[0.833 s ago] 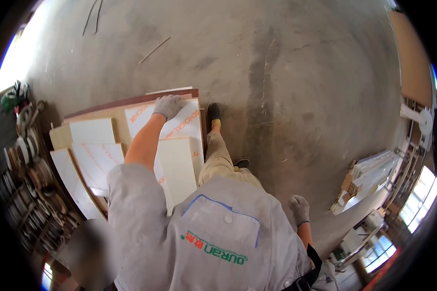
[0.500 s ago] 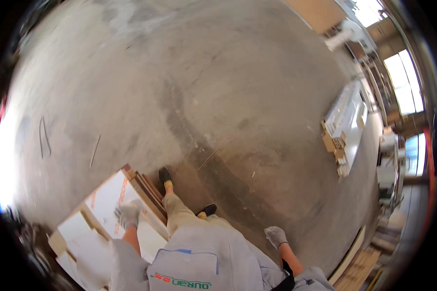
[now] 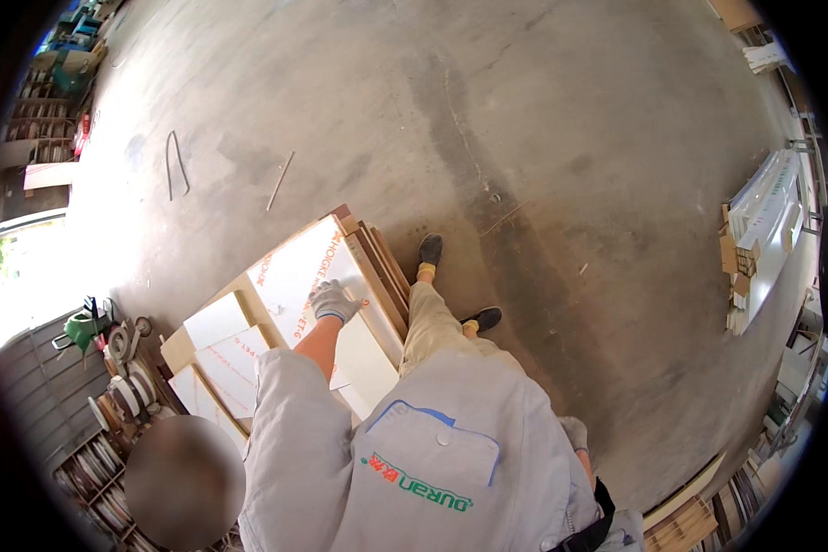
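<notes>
In a grey knitted glove, my left hand (image 3: 334, 300) is over a white panel (image 3: 294, 262) with orange printing, at the top of a stack beside my legs. Its fingers are spread and grip nothing; whether they press on the panel I cannot tell. Smaller white boards (image 3: 233, 363) lie on the same stack, nearer my left sleeve. Brown board edges (image 3: 377, 276) show along the stack's right side. My right hand (image 3: 575, 432), also gloved, hangs low beside my body, largely hidden by my jacket, so its fingers do not show.
A bent rod (image 3: 174, 166) and a thin strip (image 3: 281, 181) lie on the concrete floor beyond the stack. Long wrapped white panels (image 3: 764, 235) lie at the right. Rolls of edging (image 3: 131, 391) stand at the left. A blurred round patch covers the lower left.
The view has swung left, so the stack appears farther right and the rolls and doorway show. My right hand has gone from out at my side to close against my body.
</notes>
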Demonstrator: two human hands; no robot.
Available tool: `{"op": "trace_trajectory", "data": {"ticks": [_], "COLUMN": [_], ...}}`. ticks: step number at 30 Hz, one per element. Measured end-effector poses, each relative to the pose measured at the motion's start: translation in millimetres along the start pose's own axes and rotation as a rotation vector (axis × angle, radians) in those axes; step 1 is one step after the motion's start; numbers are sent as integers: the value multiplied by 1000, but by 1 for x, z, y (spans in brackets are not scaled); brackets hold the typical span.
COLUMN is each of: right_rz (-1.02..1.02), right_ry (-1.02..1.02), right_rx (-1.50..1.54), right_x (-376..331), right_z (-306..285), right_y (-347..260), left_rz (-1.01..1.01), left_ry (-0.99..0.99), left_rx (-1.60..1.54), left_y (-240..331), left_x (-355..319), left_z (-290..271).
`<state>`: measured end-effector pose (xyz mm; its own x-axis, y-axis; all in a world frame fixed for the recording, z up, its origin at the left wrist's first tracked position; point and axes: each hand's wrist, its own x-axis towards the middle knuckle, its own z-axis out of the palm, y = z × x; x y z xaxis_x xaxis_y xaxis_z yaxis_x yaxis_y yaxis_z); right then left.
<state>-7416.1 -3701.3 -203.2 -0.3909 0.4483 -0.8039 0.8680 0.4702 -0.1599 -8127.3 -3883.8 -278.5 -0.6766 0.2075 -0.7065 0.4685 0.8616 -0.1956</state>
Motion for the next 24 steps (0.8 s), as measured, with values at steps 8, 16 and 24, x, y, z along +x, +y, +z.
{"op": "trace_trajectory", "data": {"ticks": [8,16,24], "right_rz": [56,49,84], "right_ry": [223,36,27], "right_rx": [631,416,521], "right_x": [78,137,181], "right_z": [-135,-188,-190], "right_y": [-146,-192,-195], "left_rz": [-617,-695,-650], "left_ry": [311,84,41], "left_rx": [-444,-837,-1038], "left_y": [-63,-61,-18], "left_x": [-8,-39,-39], "left_z": [101,138,146]}}
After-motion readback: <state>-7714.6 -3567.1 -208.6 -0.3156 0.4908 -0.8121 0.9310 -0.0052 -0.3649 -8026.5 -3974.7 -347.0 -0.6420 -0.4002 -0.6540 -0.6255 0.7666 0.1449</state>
